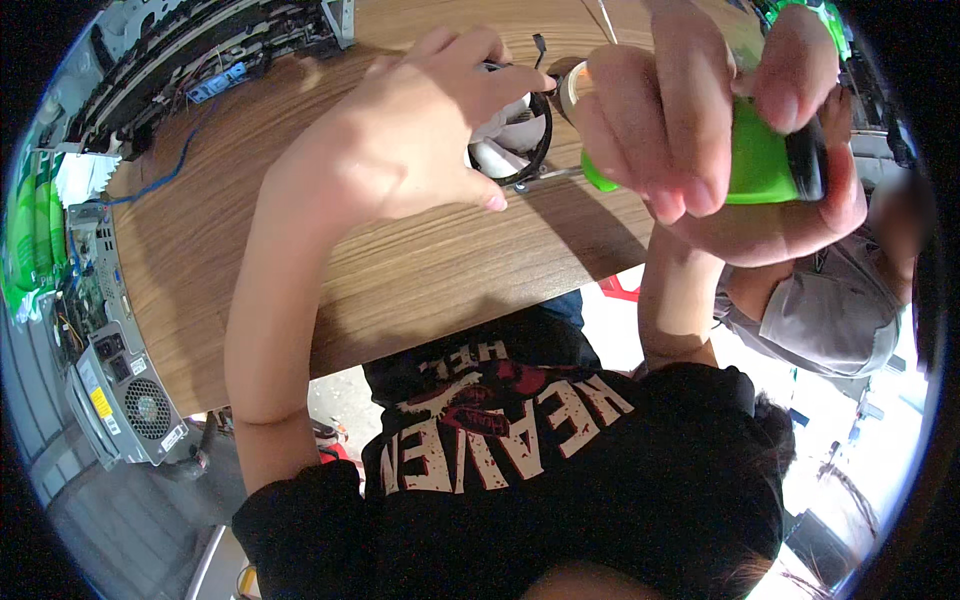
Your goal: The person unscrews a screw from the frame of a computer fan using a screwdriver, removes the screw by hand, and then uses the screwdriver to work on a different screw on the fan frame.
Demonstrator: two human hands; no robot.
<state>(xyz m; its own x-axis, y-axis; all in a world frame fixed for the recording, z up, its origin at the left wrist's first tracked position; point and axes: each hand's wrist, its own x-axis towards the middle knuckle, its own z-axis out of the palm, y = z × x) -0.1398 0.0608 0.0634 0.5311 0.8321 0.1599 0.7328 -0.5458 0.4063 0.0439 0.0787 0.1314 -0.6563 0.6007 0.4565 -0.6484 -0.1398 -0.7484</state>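
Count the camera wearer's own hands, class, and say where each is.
2: the left hand, spread over the white-bladed fan on the table; the right hand, gripping a green-handled screwdriver.

screwdriver [755, 165], upper right: was green/black | fan [515, 138], upper centre: was white, black-rimmed | table [430, 290], mid-frame: was brown woodgrain

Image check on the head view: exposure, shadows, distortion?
Head view: the table's near edge looks bent, black fills the corners; head view: background right of the black shirt is blown out to white; head view: a dark shadow band runs from beside the fan toward that edge.
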